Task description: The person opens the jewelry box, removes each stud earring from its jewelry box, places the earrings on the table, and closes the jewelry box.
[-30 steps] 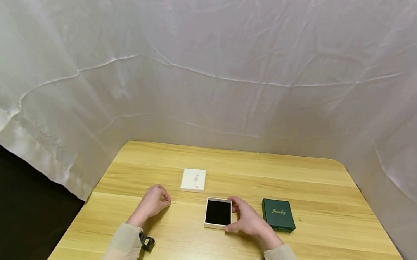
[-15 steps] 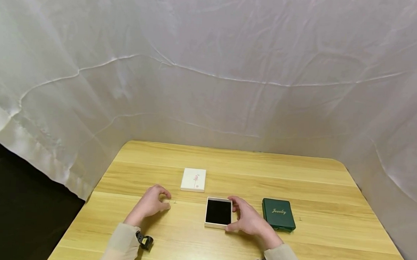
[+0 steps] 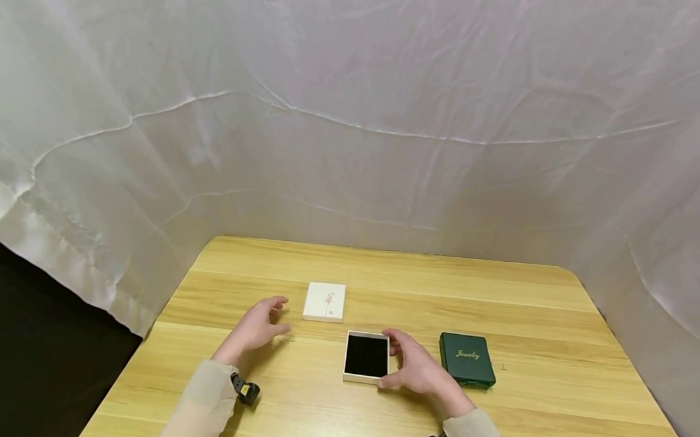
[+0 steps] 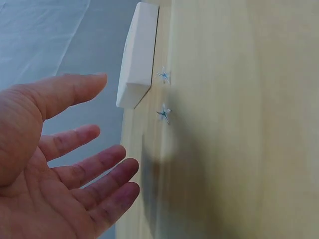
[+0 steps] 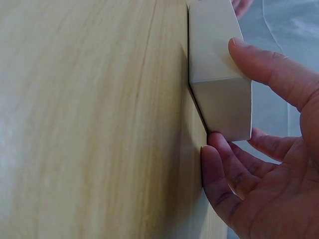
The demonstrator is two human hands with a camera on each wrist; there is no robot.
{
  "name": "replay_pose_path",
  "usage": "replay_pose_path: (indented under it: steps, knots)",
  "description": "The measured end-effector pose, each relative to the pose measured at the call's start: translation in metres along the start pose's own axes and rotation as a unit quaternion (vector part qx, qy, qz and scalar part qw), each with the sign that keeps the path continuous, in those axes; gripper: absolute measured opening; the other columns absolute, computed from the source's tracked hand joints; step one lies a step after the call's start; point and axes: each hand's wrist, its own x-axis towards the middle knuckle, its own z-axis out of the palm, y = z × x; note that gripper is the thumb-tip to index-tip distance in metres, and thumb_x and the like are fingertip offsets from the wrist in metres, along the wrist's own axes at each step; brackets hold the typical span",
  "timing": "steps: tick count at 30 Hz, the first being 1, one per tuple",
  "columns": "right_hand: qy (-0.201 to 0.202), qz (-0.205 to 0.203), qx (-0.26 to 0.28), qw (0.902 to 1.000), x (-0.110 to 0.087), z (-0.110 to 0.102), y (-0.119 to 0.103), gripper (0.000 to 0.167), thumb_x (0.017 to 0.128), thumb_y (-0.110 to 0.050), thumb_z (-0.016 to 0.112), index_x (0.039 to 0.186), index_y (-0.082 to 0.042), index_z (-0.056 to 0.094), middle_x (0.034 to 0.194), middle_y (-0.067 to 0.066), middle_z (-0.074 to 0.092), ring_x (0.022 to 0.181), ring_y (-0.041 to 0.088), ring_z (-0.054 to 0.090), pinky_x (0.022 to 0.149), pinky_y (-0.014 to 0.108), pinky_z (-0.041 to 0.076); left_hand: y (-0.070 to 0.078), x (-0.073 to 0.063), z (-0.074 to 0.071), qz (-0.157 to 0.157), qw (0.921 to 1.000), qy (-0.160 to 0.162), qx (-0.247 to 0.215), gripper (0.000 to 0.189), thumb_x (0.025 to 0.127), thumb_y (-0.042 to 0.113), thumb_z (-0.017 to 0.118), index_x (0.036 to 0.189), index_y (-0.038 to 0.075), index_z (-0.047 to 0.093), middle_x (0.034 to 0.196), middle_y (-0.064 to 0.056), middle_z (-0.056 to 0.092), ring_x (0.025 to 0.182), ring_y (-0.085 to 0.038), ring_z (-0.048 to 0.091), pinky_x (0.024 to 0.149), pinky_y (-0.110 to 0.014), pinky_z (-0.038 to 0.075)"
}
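My left hand (image 3: 254,325) hovers low over the table with thumb and fingers spread. Nothing lies in its palm in the left wrist view. Beyond its fingertips, two tiny star-shaped pieces (image 4: 164,113), clear and bluish, rest on the wood. In the head view they are too small to make out. To the right sits a square white box base (image 3: 362,379) with a black lining (image 3: 367,356). My right hand (image 3: 414,368) holds this base by its right side, thumb at the near corner and fingers at the far one. The base stays flat on the table.
Farther back lies a flat white box or lid (image 3: 325,302) printed with a pink flower. To the right of my right hand is a green box (image 3: 467,360) lettered "Jewelry". A pale curtain (image 3: 354,114) hangs behind the wooden table (image 3: 429,280).
The fingers of my left hand have parted from a near-pinch into a wide spread, and the hand has shifted slightly forward. My right hand and the boxes stay in place.
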Motion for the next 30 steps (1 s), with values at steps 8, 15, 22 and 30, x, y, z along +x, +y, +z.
replay_pose_path:
  steps: [8,15,22,30]
  knots:
    - [-0.002,-0.004,-0.002,1.0000,0.000,0.000,0.000,0.091,0.065,-0.017,0.091,0.141,0.001,0.043,0.115,0.009,0.054,0.102,0.026,0.049,0.080,0.038,0.043,0.011,0.023,0.003,0.019,0.9995,-0.020,0.018,0.079,0.081,0.016,0.080,0.147,0.000,0.040,0.141,-0.025,0.047,0.122,-0.042,0.050,0.102,-0.056,0.039]
    - [-0.006,-0.004,0.000,1.0000,0.001,0.001,0.000,0.091,0.066,-0.016,0.091,0.141,0.002,0.043,0.116,0.010,0.053,0.102,0.027,0.049,0.079,0.039,0.042,0.020,0.039,0.007,0.030,0.9978,-0.035,0.047,0.090,0.074,0.015,0.085,0.148,0.000,0.037,0.145,-0.023,0.042,0.127,-0.041,0.045,0.106,-0.056,0.035]
    - [-0.008,-0.004,0.004,1.0000,0.001,0.002,0.000,0.092,0.065,-0.015,0.091,0.141,0.001,0.043,0.114,0.010,0.054,0.101,0.027,0.049,0.080,0.039,0.043,0.025,0.050,0.011,0.037,0.9958,-0.048,0.069,0.094,0.071,0.014,0.087,0.149,-0.001,0.037,0.148,-0.022,0.039,0.132,-0.040,0.040,0.109,-0.055,0.031]
    - [-0.009,-0.001,0.003,1.0000,0.000,0.002,0.001,0.091,0.065,-0.016,0.092,0.141,0.001,0.043,0.114,0.010,0.054,0.101,0.026,0.049,0.080,0.039,0.042,0.027,0.059,0.017,0.033,0.9955,-0.054,0.070,0.098,0.068,0.018,0.089,0.148,0.000,0.037,0.149,-0.021,0.038,0.134,-0.040,0.037,0.109,-0.055,0.030]
